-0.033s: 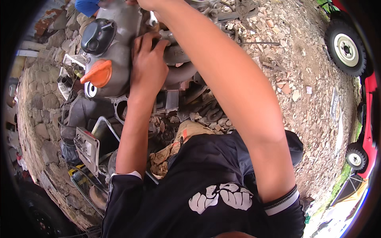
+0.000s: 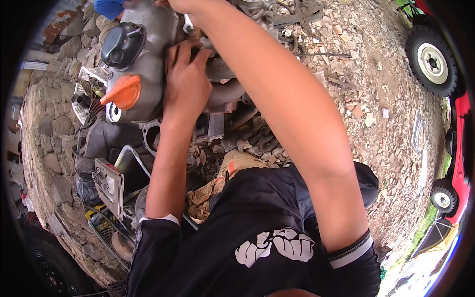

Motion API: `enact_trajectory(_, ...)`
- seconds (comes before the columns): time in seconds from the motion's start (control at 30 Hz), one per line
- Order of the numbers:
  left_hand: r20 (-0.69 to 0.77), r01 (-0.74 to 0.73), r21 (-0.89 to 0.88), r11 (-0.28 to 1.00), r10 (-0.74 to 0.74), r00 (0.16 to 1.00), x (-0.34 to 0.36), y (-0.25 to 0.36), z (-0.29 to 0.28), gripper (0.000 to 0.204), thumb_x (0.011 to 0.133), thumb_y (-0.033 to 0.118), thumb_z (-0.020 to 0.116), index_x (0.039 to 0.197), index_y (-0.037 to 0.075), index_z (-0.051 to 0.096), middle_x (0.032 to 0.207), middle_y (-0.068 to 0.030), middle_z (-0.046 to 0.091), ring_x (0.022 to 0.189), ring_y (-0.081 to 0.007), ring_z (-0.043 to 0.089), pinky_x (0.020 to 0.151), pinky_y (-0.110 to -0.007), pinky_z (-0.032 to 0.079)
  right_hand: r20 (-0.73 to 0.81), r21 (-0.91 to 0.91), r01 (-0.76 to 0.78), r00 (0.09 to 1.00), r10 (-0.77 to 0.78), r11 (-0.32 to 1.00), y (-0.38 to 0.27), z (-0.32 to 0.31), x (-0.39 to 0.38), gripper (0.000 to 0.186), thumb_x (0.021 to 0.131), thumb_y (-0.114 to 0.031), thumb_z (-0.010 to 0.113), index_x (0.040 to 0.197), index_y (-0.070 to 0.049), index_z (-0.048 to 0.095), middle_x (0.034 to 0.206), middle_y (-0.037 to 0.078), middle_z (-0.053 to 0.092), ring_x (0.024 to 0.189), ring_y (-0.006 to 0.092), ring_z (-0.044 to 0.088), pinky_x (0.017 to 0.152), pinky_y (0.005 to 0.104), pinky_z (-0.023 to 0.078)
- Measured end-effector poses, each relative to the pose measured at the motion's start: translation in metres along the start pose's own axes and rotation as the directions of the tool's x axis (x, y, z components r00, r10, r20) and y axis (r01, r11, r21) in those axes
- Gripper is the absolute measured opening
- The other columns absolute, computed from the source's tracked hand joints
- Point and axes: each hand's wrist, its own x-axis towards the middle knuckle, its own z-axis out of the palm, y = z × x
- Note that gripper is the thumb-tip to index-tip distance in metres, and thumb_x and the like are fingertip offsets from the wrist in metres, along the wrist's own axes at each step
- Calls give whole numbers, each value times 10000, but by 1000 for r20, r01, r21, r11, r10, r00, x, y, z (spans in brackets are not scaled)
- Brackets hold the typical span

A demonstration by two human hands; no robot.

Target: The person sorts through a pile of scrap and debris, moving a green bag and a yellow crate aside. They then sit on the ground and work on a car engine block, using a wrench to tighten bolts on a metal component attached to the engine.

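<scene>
A grey engine (image 2: 148, 94) with a black cap (image 2: 118, 45) and an orange cap (image 2: 123, 92) on its top cover fills the upper left. My left hand (image 2: 187, 84) lies against the cover's right side, fingers bent down beside the pipes; whatever the fingertips grip is hidden. At the upper edge my right hand (image 2: 182, 5) is mostly cut off, its forearm crossing over the pipes. A shiny wrench (image 2: 188, 24) sticks out below this hand, just above my left fingers, and appears held in it.
A curved metal pipe (image 2: 230, 91) runs right of the engine. Blue cloth (image 2: 109, 8) shows at the top left. Stony ground (image 2: 376, 143) stretches to a red vehicle (image 2: 462, 143) on the right. A brown sack (image 2: 237, 163) and a metal frame (image 2: 131, 153) lie below the engine.
The wrench's visible end and my right hand have shifted very slightly left. My left hand stays in nearly the same place.
</scene>
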Motion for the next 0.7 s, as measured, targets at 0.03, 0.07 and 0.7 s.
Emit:
enact_trajectory(0.03,-12,-10,26,1000,10,1000,0,-1,1,447,657,-120,624,1074,13,712,1245,-139,589,1194,-358,513,1046,-452,430,-28,23,-10,1000,11,1000,1,7,6,358,787,-330,792,1019,-58,762,998,225,737,942,358,714,843,422,550)
enact_trajectory(0.07,3,-5,26,1000,5,1000,2,0,1,451,654,-116,634,1079,16,709,1248,-138,585,1200,-357,510,1046,-452,430,-40,101,25,999,-21,995,8,11,7,348,798,-313,786,1019,-46,761,990,220,740,929,345,716,832,417,549)
enact_trajectory(0.7,-93,-48,-15,999,47,995,2,3,-7,289,819,-3,669,1107,-7,673,1185,-186,637,1159,-395,553,1005,-475,437,99,750,-218,970,220,625,116,-126,-279,298,1021,-57,522,1301,2,605,1151,118,726,705,27,597,453,174,305)
